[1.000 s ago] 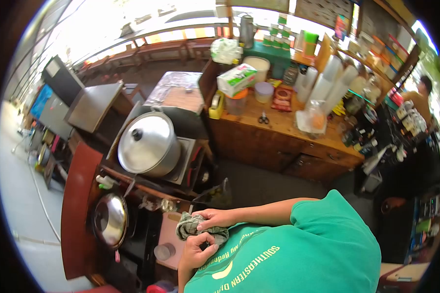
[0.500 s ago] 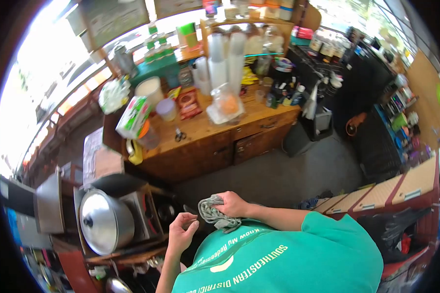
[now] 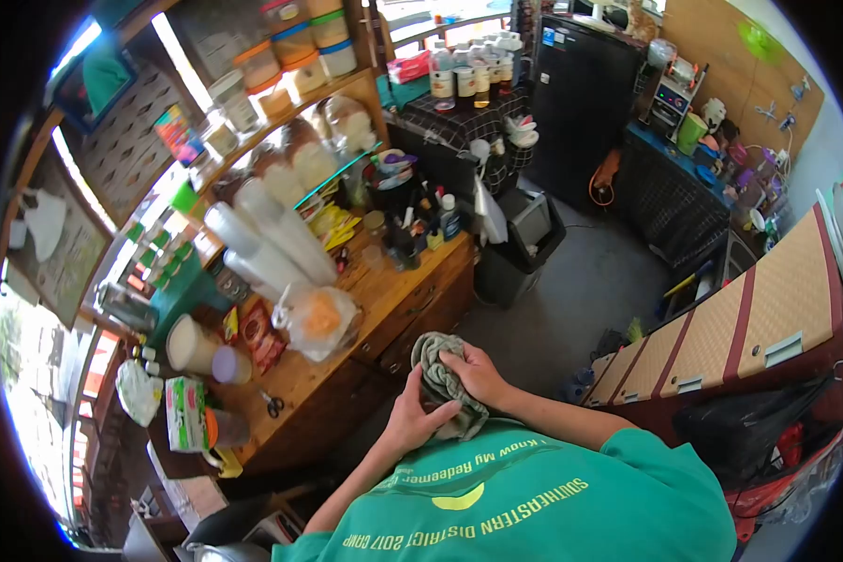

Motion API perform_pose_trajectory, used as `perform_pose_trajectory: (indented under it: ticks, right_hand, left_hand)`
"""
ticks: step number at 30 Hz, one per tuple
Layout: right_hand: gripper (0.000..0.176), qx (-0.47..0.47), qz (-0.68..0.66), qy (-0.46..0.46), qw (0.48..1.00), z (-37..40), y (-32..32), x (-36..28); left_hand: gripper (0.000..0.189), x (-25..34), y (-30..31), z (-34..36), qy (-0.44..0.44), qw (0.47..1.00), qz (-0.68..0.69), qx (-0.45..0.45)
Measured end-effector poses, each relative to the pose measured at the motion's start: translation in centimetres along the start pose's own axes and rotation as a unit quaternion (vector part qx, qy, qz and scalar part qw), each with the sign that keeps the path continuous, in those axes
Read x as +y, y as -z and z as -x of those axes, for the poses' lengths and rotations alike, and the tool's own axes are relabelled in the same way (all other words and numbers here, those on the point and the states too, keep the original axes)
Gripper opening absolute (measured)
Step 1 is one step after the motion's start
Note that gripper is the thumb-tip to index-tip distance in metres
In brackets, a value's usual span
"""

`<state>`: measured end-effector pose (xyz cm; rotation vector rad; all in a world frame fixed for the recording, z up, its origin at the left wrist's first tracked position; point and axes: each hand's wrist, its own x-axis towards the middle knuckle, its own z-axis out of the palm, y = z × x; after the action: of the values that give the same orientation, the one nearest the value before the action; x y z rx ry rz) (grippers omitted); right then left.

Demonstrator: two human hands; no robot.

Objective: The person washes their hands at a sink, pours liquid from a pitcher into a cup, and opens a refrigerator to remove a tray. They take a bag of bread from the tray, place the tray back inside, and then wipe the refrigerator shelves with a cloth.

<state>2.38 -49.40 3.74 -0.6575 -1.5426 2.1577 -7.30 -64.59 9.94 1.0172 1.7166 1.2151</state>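
Note:
A crumpled grey-green cloth (image 3: pixel 434 349) is bunched up in front of my chest. My right hand (image 3: pixel 480 377) grips it from the right, thumb pressed into the folds. From the left, my left hand (image 3: pixel 414 418) closes on the lower part of the same cloth, its thumb lying across the front and its fingers along the left side. Parts of the fingers are hidden behind the fabric.
Ahead to the left stands a wooden counter (image 3: pixel 332 398) with scissors (image 3: pixel 272 405), stacked plastic cups (image 3: pixel 286 225) and a plastic bag (image 3: pixel 317 321). A black bin (image 3: pixel 518 258) is beyond it. Cabinets with woven panels (image 3: pixel 712 337) line the right.
My left hand has moved right and up onto the cloth; before, it was apart from it. The view has turned right, and the large pot has mostly left the picture.

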Motion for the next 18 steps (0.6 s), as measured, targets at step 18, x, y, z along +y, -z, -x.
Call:
perform_pose_trajectory:
  ticks: [18]
  right_hand:
    - [0.019,0.301,-0.128,-0.035,0.944,-2.9,26.3,-10.3]
  left_hand:
    - [0.056,5.5,-12.9,-34.9,-0.146,0.94,-0.06,-0.304]
